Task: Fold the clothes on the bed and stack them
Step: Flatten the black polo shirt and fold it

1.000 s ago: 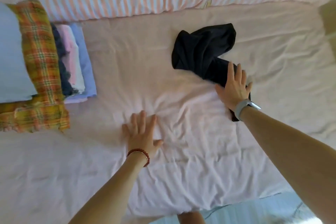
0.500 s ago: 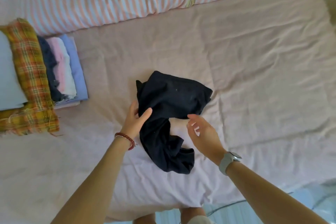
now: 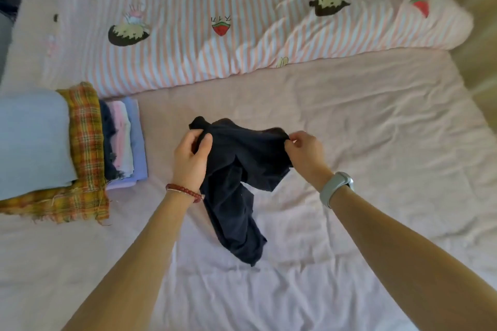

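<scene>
Between the 2 hands, fingers are pinching a dark garment (image 3: 236, 169) by its top edge: the left hand (image 3: 191, 158) is gripping 1 bunched corner with thumb and curled fingers (image 3: 204, 142), and the right hand (image 3: 305, 152) is nipping the opposite corner between thumb and fingertips. Neither hand is holding anything else. The garment is hanging crumpled from that edge above the middle of the bed (image 3: 376, 142), its lower part twisting down and trailing onto the sheet near the person's side.

Judging by the layout, most of the job is looking done. At the left edge a stack (image 3: 123, 142) of folded pieces is lying on the bed: pale blue, plaid, dark, pink and lilac layers showing side by side. The dark garment appears to be the only loose item in view, and it is not yet spread flat, so it is needing to be shaken out, folded and added to the stack.

Beyond it, a striped quilt (image 3: 215, 21) with strawberry prints is covering the far part of the bed. Nothing is lying between the garment and the stack; the wrinkled sheet is the only nuisance for laying it flat.
</scene>
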A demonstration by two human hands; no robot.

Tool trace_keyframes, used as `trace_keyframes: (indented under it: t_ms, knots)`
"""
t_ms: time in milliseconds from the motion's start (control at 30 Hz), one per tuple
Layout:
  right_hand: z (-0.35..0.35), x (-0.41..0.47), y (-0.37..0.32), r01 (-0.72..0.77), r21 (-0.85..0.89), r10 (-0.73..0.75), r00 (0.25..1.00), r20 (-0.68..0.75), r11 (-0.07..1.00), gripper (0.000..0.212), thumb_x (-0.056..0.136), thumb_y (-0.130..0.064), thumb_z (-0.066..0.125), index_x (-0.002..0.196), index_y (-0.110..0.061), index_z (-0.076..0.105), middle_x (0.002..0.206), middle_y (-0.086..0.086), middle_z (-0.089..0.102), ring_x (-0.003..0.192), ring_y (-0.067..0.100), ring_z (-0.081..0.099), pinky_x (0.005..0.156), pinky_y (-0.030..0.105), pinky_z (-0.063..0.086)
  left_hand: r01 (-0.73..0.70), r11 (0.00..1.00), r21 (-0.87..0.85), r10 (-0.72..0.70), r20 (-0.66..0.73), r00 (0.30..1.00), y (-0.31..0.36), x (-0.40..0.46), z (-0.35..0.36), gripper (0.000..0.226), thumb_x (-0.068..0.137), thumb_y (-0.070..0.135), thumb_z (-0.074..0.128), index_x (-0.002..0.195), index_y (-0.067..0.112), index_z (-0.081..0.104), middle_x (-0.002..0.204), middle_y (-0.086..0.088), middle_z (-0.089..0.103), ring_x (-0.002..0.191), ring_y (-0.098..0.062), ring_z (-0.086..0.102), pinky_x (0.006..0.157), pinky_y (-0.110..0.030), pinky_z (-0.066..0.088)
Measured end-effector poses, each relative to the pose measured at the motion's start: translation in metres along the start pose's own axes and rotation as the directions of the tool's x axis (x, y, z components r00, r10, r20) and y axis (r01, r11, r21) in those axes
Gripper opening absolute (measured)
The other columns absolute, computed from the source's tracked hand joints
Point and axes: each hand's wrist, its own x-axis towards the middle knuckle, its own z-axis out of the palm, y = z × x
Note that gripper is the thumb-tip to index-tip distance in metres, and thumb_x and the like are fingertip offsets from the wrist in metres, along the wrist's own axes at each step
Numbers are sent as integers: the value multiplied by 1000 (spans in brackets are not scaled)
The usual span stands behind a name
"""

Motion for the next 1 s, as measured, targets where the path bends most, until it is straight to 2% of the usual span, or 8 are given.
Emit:
trace_keyframes:
  t_ms: [200, 300, 400, 567, 633, 700, 800, 1000]
  knots:
    - [-78, -8, -110, 506, 199, -375, 804, -461, 840, 14, 92, -8, 47, 85, -20, 47, 69, -7, 49, 65, 7, 47, 57, 10, 33, -459, 875, 152, 483, -215, 849, 114, 30, -18, 22, 92, 11, 52, 108, -3, 56, 101, -5, 53, 96, -15, 49, 83, -17, 39]
    - [-93, -26, -127, 659, 68, -516, 645, -564, 749, 10, 87, -3, 49, 88, -12, 51, 75, -9, 45, 77, 17, 45, 69, 10, 33, -587, 801, 116, 595, -268, 758, 135, 23, -25, 25, 84, 13, 56, 106, 4, 53, 95, 2, 52, 87, -12, 50, 79, -14, 41]
    - [-93, -45, -103, 734, -142, -685, 521, -509, 664, 12, 81, -6, 46, 86, 0, 55, 83, -4, 46, 82, 16, 43, 73, 10, 33, -558, 830, 19, 551, -183, 814, 111, 9, -31, 65, 75, 3, 63, 129, 22, 32, 82, 4, 50, 76, -7, 51, 76, -11, 43]
    - [-61, -71, 3, 652, -430, -708, 705, 39, 624, 10, 79, -6, 61, 87, -3, 65, 87, 11, 63, 84, 26, 58, 87, 38, 48, -302, 838, 455, 144, 348, 926, 3, -22, -36, 61, 77, 8, 68, 132, 20, 45, 104, -8, 52, 102, -8, 54, 88, -13, 40]
    - [-48, -82, 44, 560, -498, -405, 827, 390, 662, 18, 90, -16, 51, 103, -14, 64, 108, 2, 59, 100, 21, 57, 94, 28, 41, -213, 639, 739, -335, 516, 788, -40, -34, -39, 39, 86, 25, 60, 124, 16, 55, 114, -9, 48, 113, -25, 53, 97, -27, 41]
    - [-38, -86, 74, 443, -556, -211, 877, 431, 703, 28, 95, -24, 40, 118, -22, 56, 123, -4, 51, 113, 14, 49, 93, 22, 36, -153, 548, 822, -548, 492, 676, -68, -46, -38, 35, 92, 29, 50, 124, 16, 56, 122, -10, 47, 118, -27, 51, 100, -30, 40]
    - [-26, -81, 84, 347, -575, -155, 921, 357, 741, 41, 95, -24, 41, 136, -24, 41, 137, -4, 40, 124, 16, 39, 100, 27, 35, -28, 628, 778, -469, 408, 783, -81, -53, -29, 41, 94, 29, 49, 134, 18, 45, 135, -9, 41, 123, -24, 45, 103, -31, 37]
    - [7, -56, 85, 228, -545, -49, 945, 323, 807, 58, 93, -26, 45, 146, -26, 20, 151, -2, 21, 135, 24, 25, 106, 37, 32, -338, 460, 821, -122, 436, 892, -81, -49, 10, 73, 91, 36, 53, 148, 31, 7, 156, -1, -2, 143, -27, 4, 110, -40, 28]
